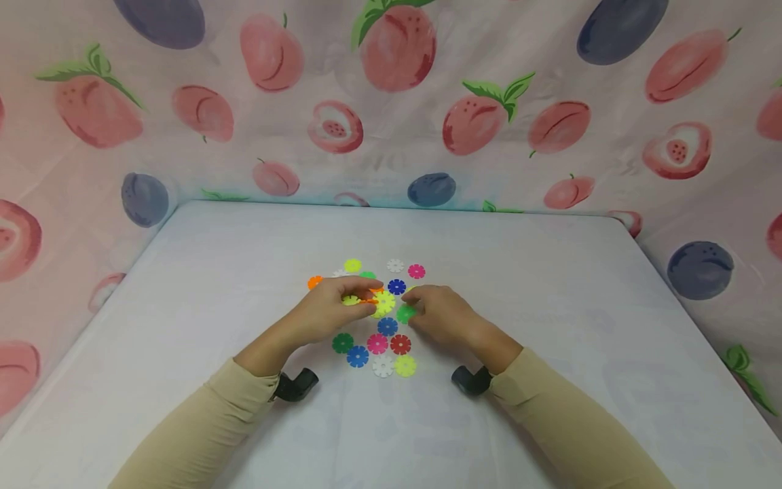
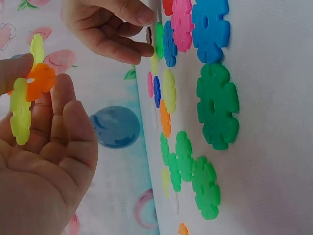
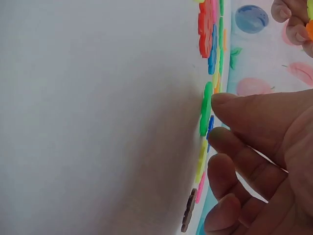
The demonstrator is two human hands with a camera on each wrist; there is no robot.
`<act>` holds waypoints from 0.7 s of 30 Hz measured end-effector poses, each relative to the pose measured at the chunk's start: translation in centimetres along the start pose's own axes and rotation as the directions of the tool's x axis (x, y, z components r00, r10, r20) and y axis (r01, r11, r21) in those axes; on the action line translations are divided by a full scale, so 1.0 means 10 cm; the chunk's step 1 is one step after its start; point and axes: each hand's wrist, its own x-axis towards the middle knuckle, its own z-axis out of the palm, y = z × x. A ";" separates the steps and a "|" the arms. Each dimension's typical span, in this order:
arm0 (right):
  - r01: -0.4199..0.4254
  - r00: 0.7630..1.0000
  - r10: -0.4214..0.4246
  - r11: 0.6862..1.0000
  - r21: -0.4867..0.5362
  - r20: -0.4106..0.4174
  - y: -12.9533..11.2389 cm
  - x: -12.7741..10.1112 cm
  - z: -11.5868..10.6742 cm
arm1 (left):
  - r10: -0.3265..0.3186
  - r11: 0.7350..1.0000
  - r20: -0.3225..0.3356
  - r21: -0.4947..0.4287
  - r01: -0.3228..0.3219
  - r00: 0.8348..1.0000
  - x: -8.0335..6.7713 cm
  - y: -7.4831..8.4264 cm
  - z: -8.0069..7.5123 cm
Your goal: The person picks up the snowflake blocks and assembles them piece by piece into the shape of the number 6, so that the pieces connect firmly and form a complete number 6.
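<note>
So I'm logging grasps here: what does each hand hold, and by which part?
The left hand pinches joined yellow and orange snowflake discs by their edges. The right hand touches a green disc at its rim; a grip can't be told.

Staged tabletop booth — white table [image 1: 550,285], fruit-print backdrop [image 1: 489,102] all round

no readable text, labels, brands, numbers or signs in any view
</note>
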 end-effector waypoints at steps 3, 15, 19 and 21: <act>0.008 1.000 -0.008 1.000 -0.018 -0.002 0.00 0.01 0.00 | 0.007 1.000 0.013 -0.005 -0.007 1.000 0.00 0.00 0.00; 0.021 1.000 -0.021 0.998 -0.058 0.010 -0.01 0.03 0.00 | 0.024 0.999 0.043 0.021 -0.025 0.999 0.01 0.01 0.01; 0.012 1.000 -0.011 0.997 -0.080 0.013 -0.03 0.03 0.00 | 0.017 1.000 0.043 0.015 -0.018 0.999 0.01 0.03 0.01; 0.011 1.000 -0.010 0.996 -0.090 0.014 -0.04 0.04 0.00 | 0.013 1.000 0.043 0.020 -0.013 0.999 0.01 0.03 0.01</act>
